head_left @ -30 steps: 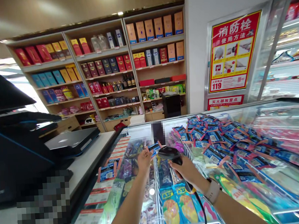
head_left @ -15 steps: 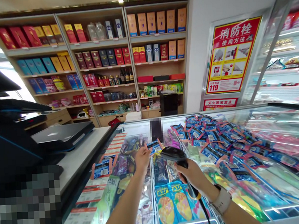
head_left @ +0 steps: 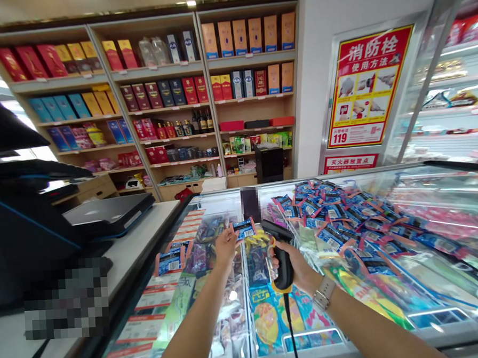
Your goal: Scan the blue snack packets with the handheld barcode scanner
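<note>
My left hand (head_left: 225, 245) is raised over the freezer and pinches a small blue packet (head_left: 244, 229) with a white barcode label facing me. My right hand (head_left: 295, 264) is wrapped round the grip of a black and yellow barcode scanner (head_left: 281, 251), held upright, its head tilted toward the packet a short way to its left. A black cable (head_left: 290, 326) hangs down from the scanner's handle. A pale watch is on my right wrist.
Below my hands a glass-topped chest freezer (head_left: 320, 351) holds frozen snack packets, with a heap of blue packets (head_left: 337, 216) at right. A white counter (head_left: 134, 248) with black till equipment (head_left: 24, 211) stands at left. Shelves of boxed goods (head_left: 158, 97) line the back wall.
My right hand has turned the scanner from lying flat to upright, its head now aimed at the packet. My left hand with the packet has stayed almost in place.
</note>
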Demonstrator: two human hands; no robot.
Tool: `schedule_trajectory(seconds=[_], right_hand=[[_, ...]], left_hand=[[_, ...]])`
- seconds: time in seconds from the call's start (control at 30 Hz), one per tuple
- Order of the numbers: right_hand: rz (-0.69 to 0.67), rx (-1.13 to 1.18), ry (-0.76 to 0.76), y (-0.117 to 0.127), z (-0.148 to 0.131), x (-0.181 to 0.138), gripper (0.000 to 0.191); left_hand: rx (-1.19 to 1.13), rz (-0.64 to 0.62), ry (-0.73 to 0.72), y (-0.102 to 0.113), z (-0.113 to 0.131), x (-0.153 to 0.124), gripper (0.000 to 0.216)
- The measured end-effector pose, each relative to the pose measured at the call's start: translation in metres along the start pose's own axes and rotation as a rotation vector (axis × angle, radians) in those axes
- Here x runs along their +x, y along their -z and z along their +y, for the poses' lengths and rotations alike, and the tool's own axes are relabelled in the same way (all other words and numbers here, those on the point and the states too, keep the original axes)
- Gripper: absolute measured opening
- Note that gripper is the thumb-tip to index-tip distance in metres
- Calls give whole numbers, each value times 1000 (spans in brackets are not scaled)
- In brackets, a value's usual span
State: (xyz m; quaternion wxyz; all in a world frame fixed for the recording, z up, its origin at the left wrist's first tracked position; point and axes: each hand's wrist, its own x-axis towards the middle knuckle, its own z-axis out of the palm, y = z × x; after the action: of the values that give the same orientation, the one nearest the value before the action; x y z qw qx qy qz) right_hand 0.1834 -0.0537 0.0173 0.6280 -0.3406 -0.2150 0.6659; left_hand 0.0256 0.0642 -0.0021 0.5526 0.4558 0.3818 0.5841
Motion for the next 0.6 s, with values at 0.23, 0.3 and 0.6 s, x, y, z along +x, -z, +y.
schedule_trajectory(seconds=[0.23, 0.3, 0.6], right_hand=[[-92, 200, -109, -80, 56, 27, 8], [-141, 243, -188, -105, 79, 34, 8], [-152, 196, -321, -142, 135, 55, 16]], left_hand=[[223, 162, -90, 122, 61, -12, 46], [311, 181, -97, 161, 73, -22, 47], [1372, 320, -492, 187, 93, -52, 37]])
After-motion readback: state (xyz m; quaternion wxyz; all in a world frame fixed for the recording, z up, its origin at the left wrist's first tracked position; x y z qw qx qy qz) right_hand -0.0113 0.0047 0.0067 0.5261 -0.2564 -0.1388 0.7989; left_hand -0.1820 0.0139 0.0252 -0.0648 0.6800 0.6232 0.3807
